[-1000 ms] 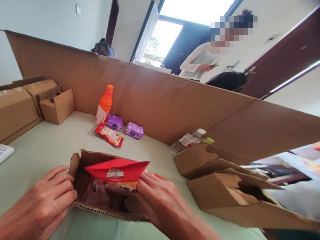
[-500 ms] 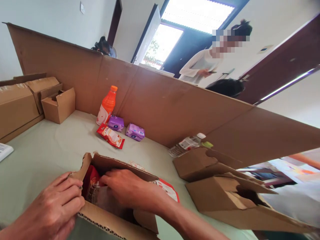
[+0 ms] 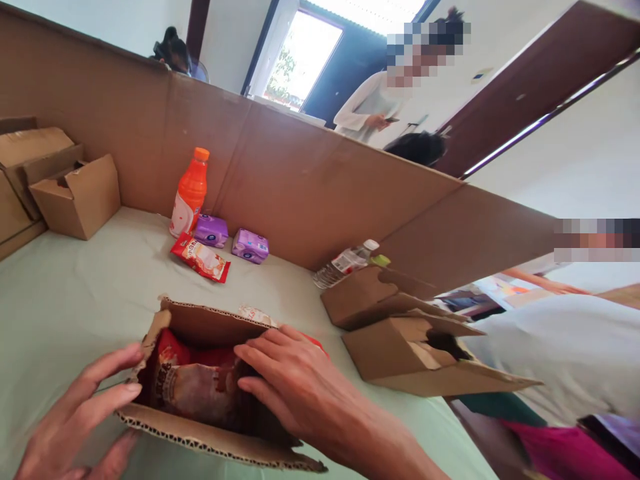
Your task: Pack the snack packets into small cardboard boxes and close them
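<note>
An open cardboard box (image 3: pixel 210 440) sits on the pale green table (image 3: pixel 75 293) right in front of me. Red snack packets (image 3: pixel 193 387) lie inside it. My right hand (image 3: pixel 295 387) reaches into the box from the right, fingers stretched flat over the packets. My left hand (image 3: pixel 75 413) rests against the box's left flap, fingers spread and holding nothing.
An orange drink bottle (image 3: pixel 189 193), two purple packs (image 3: pixel 230 239) and a red snack packet (image 3: pixel 201 257) lie by the tall cardboard wall (image 3: pixel 320 187). A water bottle (image 3: pixel 345 263) and more open boxes (image 3: pixel 410 347) lie to the right, small boxes (image 3: pixel 75 197) at left. People stand behind and at right.
The red packet that stood up out of the box now lies inside it. My right hand pushed in over the packets, and my left hand loosened from the flap and spread its fingers.
</note>
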Motion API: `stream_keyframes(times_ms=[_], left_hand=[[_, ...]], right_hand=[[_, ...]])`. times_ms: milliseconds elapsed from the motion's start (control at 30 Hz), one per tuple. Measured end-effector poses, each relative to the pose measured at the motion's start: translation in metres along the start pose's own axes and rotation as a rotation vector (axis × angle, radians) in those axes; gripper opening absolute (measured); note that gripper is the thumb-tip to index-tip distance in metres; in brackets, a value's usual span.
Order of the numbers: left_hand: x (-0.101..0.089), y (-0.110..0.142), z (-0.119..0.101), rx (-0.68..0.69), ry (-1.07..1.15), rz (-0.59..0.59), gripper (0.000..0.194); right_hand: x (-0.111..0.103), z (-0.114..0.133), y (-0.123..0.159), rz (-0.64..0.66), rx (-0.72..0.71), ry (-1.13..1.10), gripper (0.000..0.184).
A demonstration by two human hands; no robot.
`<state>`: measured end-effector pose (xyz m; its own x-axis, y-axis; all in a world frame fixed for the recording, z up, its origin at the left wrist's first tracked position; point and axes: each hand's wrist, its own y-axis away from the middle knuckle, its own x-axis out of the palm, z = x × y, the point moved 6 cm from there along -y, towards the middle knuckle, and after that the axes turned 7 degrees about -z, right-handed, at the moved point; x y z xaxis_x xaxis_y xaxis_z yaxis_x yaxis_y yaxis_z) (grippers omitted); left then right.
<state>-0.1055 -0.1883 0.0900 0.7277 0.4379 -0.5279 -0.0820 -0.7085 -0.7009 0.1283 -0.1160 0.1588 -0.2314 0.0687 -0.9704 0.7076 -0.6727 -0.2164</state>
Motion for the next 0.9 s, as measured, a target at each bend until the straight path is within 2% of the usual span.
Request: stream_keyframes(times_ms=[100,167,233,333,400,500,567,700,800,900], left_hand=[[0.01,0.001,0.002,0.1,-0.008,0.092,0.055],[0.015,0.002,0.005,0.128,-0.075,0.135,0.059],[0.016,0.003,0.008,0.113,-0.084,0.151,0.061],[0.017,-0.002,0.009,0.048,-0.041,0.123,0.064],[0.018,-0.008,0.007,0.003,-0.03,0.064,0.064],[0.02,-0.017,0.0,-0.08,-0.072,-0.03,0.061],[0.023,-0.02,-0.004,-0.136,-0.102,-0.033,0.059],[0.027,-0.021,0.003,-0.195,-0.084,0.086,0.054],[0.032,-0.028,0.02,-0.16,0.052,0.258,0.049],[0.038,-0.036,0.03,-0.076,0.278,0.44,0.055]], right_hand=[[-0.018,-0.005,0.015,-0.277,-0.052,-0.133,0.015],[-0.021,-0.012,0.03,-0.396,-0.04,-0.166,0.016],[-0.013,-0.017,0.043,-0.362,-0.011,-0.195,0.02],[0.0,-0.023,0.058,-0.258,0.016,-0.331,0.042],[-0.002,-0.032,0.064,-0.342,0.075,-0.403,0.049],[-0.009,-0.045,0.068,-0.519,0.178,-0.334,0.051],[-0.001,-0.041,0.066,-0.484,0.13,-0.265,0.055],[0.039,-0.021,0.068,-0.256,-0.048,-0.213,0.058],[0.06,-0.02,0.08,-0.325,-0.012,-0.18,0.058],[0.071,-0.027,0.091,-0.429,0.046,-0.207,0.049]])
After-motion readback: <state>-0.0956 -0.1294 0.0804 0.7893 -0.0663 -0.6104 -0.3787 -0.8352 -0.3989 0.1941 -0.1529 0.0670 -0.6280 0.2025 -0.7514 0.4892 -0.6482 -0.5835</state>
